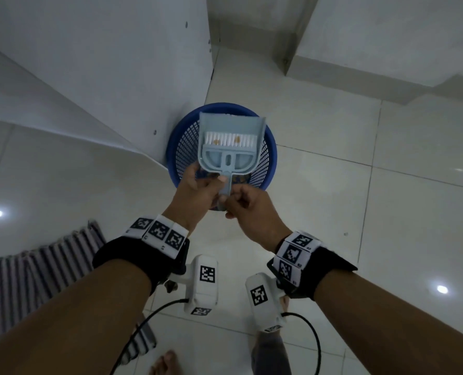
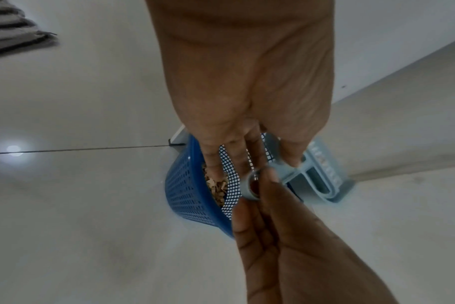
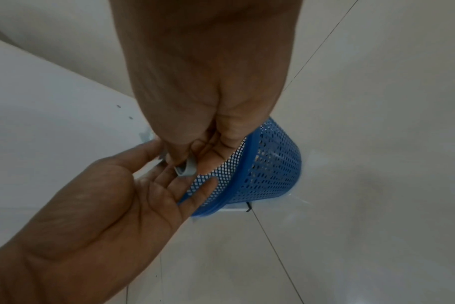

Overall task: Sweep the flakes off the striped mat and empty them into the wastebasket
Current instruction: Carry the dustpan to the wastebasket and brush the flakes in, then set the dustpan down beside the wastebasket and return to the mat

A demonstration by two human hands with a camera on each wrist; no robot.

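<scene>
A light blue dustpan (image 1: 230, 125) hangs tilted over the blue mesh wastebasket (image 1: 270, 158), with a white-bristled brush (image 1: 230, 139) nested in it. A few tan flakes (image 1: 216, 142) cling to the bristles. My left hand (image 1: 206, 185) pinches the dustpan handle, thumb on top and straight fingers beneath. My right hand (image 1: 238, 201) pinches the handle's end (image 3: 189, 167) with curled fingers. Tan flakes (image 2: 216, 187) lie heaped inside the wastebasket (image 2: 185, 195). The striped mat (image 1: 35, 266) lies on the floor at lower left.
The wastebasket stands against the corner of a white cabinet panel (image 1: 89, 77). A raised white ledge (image 1: 387, 50) runs along the back right. Pale tiled floor (image 1: 387, 212) spreads to the right. My bare foot (image 1: 165, 361) and the wrist cables (image 1: 149, 318) are at the bottom.
</scene>
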